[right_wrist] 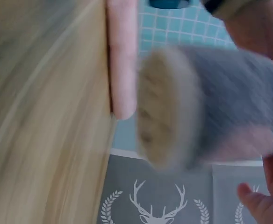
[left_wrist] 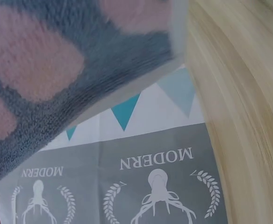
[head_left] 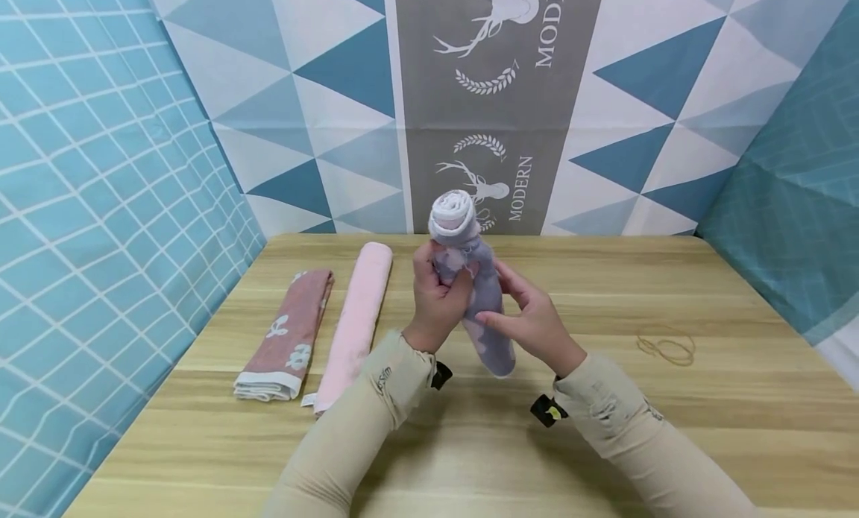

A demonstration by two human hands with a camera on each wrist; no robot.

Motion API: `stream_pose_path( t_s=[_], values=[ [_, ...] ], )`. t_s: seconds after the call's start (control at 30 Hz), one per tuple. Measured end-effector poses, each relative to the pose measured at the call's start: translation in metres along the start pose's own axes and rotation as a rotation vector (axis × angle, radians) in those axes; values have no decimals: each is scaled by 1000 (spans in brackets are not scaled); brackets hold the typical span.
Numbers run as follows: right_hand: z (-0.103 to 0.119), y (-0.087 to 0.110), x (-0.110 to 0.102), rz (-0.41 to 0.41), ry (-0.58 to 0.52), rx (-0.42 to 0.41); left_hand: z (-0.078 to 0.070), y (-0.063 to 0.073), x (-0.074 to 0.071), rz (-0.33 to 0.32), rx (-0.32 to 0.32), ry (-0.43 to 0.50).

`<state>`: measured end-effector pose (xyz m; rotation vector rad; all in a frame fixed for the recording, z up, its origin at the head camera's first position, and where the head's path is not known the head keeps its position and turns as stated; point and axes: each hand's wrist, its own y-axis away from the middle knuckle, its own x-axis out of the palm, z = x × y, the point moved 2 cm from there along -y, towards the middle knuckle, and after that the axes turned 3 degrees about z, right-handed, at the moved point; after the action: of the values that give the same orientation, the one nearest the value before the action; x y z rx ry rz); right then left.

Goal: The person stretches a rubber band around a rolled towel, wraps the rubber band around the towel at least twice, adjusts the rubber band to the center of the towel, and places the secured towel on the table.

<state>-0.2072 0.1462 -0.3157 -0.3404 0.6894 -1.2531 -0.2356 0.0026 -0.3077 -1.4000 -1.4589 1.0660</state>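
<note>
A rolled towel point(head_left: 493, 346), grey-blue with pink patches, is held tilted over the table, its white coiled end uppermost. My left hand point(head_left: 439, 298) grips it just below that coiled end, thumb across the front. Lower down, my right hand point(head_left: 537, 324) holds the roll from the right side, thumb on the front and fingers along its edge. Close up in the left wrist view, the towel's pile point(left_wrist: 94, 51) fills the upper left. A pale, blurred end of the roll point(right_wrist: 162, 109) faces the right wrist camera.
Left of my hands lie a pink rolled towel point(head_left: 356, 320) and a folded dusty-pink towel point(head_left: 288, 335) with white flowers. Thin yellowish rubber bands point(head_left: 667, 348) rest on the right side of the wooden table point(head_left: 604, 279). Patterned cloth walls point(head_left: 342, 78) rise behind and beside it.
</note>
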Motion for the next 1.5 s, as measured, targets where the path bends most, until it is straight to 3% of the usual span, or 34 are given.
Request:
stream_pose_path(
  t_s=[0.13, 0.27, 0.37, 0.6, 0.87, 1.13, 1.33, 1.43, 1.5],
  values=[
    [-4, -3, 1, -31, 1, 29, 3, -2, 2, -9, 20, 44],
    [-15, -1, -3, -67, 28, 8, 2, -7, -7, 63, 10, 28],
    [-22, 2, -9, -72, 96, -4, 0, -14, -19, 134, 18, -54],
    [-34, 11, -24, 56, 103, 5, -1, -24, -43, 385, 80, -135],
    [-39, 19, -30, 233, 102, 26, -2, -20, -55, 542, 116, -171],
    [-42, 18, -32, 279, 143, -28, -12, -26, -58, 747, 47, -217],
    [-44, 11, -33, 297, 263, -80, -6, -27, -54, 792, 24, -343],
    [-47, 7, -34, 291, 286, -49, -3, -25, -53, 751, 26, -407],
    [-48, 5, -35, 277, 295, -27, -2, -24, -53, 701, 3, -394]
  ],
)
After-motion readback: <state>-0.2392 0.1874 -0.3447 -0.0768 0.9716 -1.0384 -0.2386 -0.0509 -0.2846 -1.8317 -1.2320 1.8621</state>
